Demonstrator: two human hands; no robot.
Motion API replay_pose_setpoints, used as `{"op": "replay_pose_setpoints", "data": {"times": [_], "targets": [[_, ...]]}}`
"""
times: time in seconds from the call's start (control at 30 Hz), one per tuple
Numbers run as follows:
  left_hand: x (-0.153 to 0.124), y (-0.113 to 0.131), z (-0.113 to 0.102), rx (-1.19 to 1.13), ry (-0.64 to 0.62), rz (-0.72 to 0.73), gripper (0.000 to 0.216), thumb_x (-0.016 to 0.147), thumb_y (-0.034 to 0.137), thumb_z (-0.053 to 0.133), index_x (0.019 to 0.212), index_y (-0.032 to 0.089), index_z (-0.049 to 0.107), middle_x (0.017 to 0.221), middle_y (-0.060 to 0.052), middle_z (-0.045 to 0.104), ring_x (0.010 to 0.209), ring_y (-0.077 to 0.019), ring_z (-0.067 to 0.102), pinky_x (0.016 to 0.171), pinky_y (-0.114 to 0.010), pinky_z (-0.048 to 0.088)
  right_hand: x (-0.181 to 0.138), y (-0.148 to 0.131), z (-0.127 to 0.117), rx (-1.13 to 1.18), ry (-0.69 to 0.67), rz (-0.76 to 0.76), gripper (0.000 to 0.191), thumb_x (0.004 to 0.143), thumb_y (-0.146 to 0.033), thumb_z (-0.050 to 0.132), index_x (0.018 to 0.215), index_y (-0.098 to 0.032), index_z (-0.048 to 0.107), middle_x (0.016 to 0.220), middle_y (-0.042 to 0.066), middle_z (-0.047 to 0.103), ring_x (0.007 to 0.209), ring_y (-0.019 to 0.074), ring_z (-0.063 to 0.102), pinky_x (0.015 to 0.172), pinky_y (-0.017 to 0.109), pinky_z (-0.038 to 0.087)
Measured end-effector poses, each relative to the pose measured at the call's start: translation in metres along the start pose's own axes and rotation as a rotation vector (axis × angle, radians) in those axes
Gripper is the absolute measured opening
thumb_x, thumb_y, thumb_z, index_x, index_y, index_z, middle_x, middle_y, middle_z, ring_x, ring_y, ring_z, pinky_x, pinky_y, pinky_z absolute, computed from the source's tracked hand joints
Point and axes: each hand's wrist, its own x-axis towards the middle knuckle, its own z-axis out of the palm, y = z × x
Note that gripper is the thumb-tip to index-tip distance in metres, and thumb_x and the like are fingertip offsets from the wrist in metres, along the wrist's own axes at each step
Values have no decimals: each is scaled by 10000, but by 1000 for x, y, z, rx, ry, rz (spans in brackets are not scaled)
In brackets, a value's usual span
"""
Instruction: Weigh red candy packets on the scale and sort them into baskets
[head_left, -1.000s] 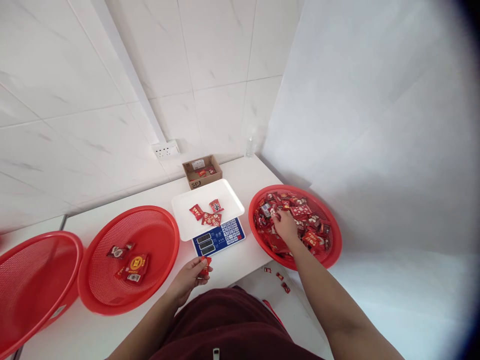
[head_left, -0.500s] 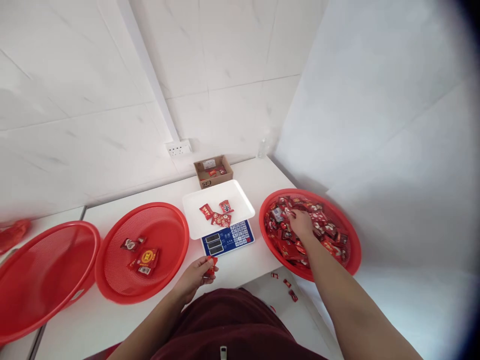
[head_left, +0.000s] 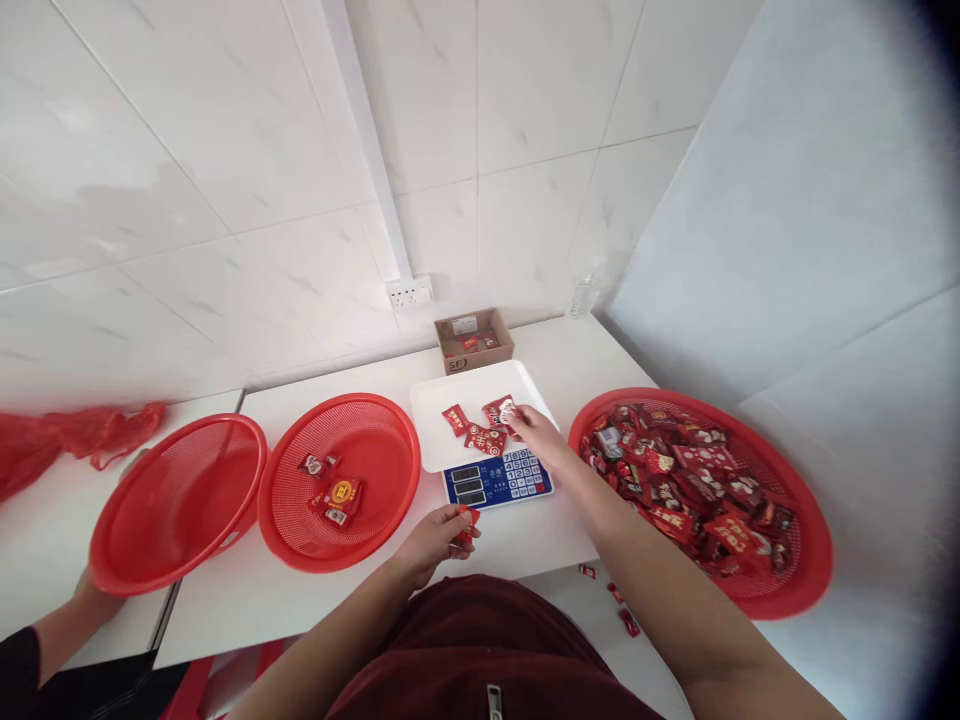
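My right hand [head_left: 534, 430] reaches over the white pan [head_left: 457, 451] of a blue digital scale [head_left: 496, 478], its fingers pinched on a small wrapped candy [head_left: 509, 411] beside a few red candy packets [head_left: 478, 427] lying in the pan. My left hand [head_left: 435, 537] rests near the table's front edge, closed on a small red candy [head_left: 466, 522]. To the right stands a big red mesh basket [head_left: 795, 590] heaped with red candies.
Left of the scale a red basket [head_left: 375, 530] holds a few packets; a further red basket [head_left: 180, 500] overlaps the table seam. Another person's arm [head_left: 67, 625] shows at the lower left. A cardboard box [head_left: 474, 340], a wall socket, a red bag [head_left: 67, 440]. Candies lie on the floor.
My right hand left the full basket and moved left over the scale pan carrying a candy. The view swung left, revealing the red bag and another person's arm.
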Motion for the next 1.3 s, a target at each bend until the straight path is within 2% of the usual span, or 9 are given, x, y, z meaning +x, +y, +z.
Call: {"op": "replay_pose_setpoints", "data": {"times": [0.13, 0.37, 0.6, 0.8, 1.0, 1.1, 1.17, 1.23, 1.3], "targets": [[-5, -3, -7, -26, 26, 13, 472, 637, 547, 674, 879, 155, 570, 823, -32, 620, 610, -76, 535, 642, -256, 413, 10, -14, 21, -20, -41, -16, 277, 810, -417, 486, 941, -200, 598, 916, 38, 673, 827, 175, 613, 718, 283, 467], [-9, -9, -22, -52, 72, -15, 500, 619, 562, 680, 884, 154, 563, 810, -29, 621, 598, -73, 534, 639, -254, 409, 10, -14, 8, -319, 52, -8, 271, 818, -398, 458, 913, -201, 618, 874, 48, 676, 826, 198, 617, 721, 298, 448], [-5, 2, -19, -25, 80, 29, 435, 639, 494, 688, 875, 169, 523, 831, -29, 623, 644, -86, 539, 666, -263, 414, 5, -8, 17, -362, 41, -22, 406, 804, -318, 504, 1193, -214, 547, 1147, 67, 629, 938, 184, 620, 869, 331, 451], [5, 17, -17, 18, 126, 152, 346, 636, 359, 712, 874, 175, 542, 843, -20, 621, 760, -115, 554, 725, -267, 422, -29, 12, 3, -362, 130, -110, 398, 817, -353, 466, 1170, -191, 557, 1168, 96, 606, 906, 186, 618, 818, 344, 495], [30, 51, -21, 110, 175, 309, 324, 671, 375, 707, 870, 144, 598, 863, -48, 628, 802, -138, 568, 789, -299, 447, -84, 63, -32, -562, 270, -283, 333, 825, -321, 424, 1077, -188, 597, 1083, 126, 622, 1033, 252, 552, 910, 441, 447], [48, 77, -14, 88, 192, 343, 427, 708, 361, 692, 1048, 130, 575, 970, -84, 626, 838, -141, 579, 826, -308, 452, -102, 83, -41, -659, 288, -315, 328, 824, -292, 421, 1075, -178, 598, 1106, 138, 603, 1074, 261, 523, 957, 463, 413], [57, 91, -8, 48, 219, 350, 605, 722, 349, 686, 1243, 142, 458, 1146, -131, 580, 934, -164, 579, 860, -315, 445, -107, 90, -44, -682, 308, -306, 333, 827, -298, 419, 1079, -170, 595, 1126, 145, 586, 1086, 262, 514, 959, 460, 415], [62, 97, -4, 46, 257, 327, 752, 723, 347, 687, 1358, 185, 318, 1306, -160, 481, 1069, -201, 538, 883, -325, 436, -109, 94, -44, -684, 331, -278, 347, 828, -309, 416, 1090, -160, 587, 1132, 151, 573, 1091, 260, 511, 954, 451, 422], [59, 93, -4, 71, 275, 293, 769, 723, 353, 683, 1371, 219, 291, 1371, -165, 420, 1155, -230, 486, 885, -340, 434, -109, 95, -44, -681, 333, -242, 370, 829, -309, 412, 1123, -149, 568, 1134, 154, 565, 1094, 256, 510, 949, 442, 427]]}}
